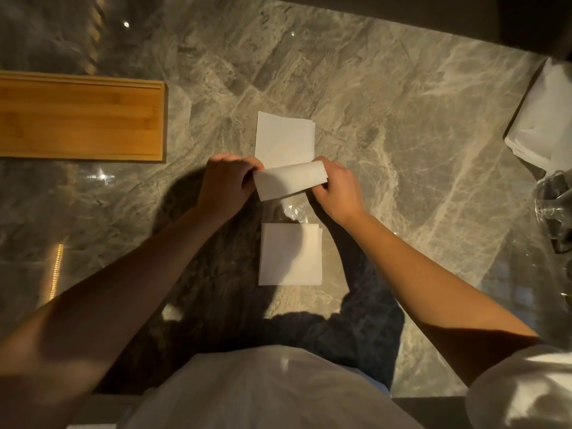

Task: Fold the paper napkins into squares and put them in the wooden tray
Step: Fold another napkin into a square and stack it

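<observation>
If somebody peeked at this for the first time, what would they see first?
Probably the two hands, left hand and right hand, pinching a white napkin mid-fold at the centre of the marble table. Next, the wooden tray at the far left, with no napkins on the part in view.

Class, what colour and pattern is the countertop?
Grey-beige marble countertop with pale veining, clearest in the head view.

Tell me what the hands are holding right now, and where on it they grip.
Both hands hold one paper napkin, mid-fold: the left hand pinches its left end, the right hand its right end.
</observation>
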Tool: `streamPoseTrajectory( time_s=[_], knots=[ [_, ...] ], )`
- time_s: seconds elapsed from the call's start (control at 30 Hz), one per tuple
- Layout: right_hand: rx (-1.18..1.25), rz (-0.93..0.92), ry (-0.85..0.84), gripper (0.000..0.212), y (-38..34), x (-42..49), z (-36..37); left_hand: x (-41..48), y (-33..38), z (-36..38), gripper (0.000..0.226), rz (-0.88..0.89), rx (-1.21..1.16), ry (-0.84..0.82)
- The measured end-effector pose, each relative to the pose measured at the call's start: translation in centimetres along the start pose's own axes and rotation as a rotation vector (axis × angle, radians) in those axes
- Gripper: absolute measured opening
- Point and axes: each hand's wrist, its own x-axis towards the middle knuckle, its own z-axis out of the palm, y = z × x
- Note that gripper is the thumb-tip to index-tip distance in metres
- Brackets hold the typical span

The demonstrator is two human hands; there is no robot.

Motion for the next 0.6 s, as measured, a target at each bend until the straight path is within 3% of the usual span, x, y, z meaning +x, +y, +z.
streamPoseTrajectory(
  time_s=[0.27,0.6],
  knots=[
    [0.11,0.141,0.017,0.028,-0.2,0.8,0.7,1.1,0.8,0.4,0.026,-0.275,-0.116,0.032],
    [0.101,0.144,0.055,0.019,-0.3,0.8,1.2,1.3,1.1,0.9,0.026,-0.358,-0.161,0.054]
  ],
)
